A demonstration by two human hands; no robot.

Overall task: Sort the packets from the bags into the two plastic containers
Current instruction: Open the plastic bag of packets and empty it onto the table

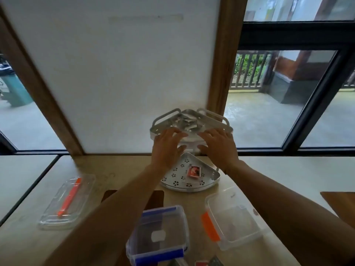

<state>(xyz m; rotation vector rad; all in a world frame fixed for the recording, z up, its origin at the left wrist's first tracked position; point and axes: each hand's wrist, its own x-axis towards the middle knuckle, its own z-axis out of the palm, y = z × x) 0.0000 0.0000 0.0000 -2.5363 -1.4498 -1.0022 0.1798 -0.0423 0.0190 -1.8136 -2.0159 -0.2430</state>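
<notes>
At the near edge, small red and dark packets [203,263] are showing only in part, cut off by the frame. Just beyond, a clear rectangular plastic container with blue clips [157,233] is sitting lidded, and to its right a clear rectangular plastic container with an orange clip [233,220] is standing open, well apart from the table's right edge. A clear lid with an orange strip [67,202] is lying to the left, near that table's seam.

Farther on, a white two-tier corner rack with flower-shaped holes [192,181] is standing against the wall panel. A red square packet [194,171] is lying flat on its lower tier; crumpled silvery packets or bags [185,122] are filling the upper tier, blurred.

Both hands are reaching at the upper tier. The left hand [166,148] is spreading its fingers over the rim; the right hand [219,146] is likewise spread, holding nothing visible.

Judgement: the packets look light, thin and slippery, likely crinkling under pressure; pinching an edge or corner seems soundest. Open room is lying between rack and containers; the rack's raised rails could be snagging a lifted bag.
</notes>
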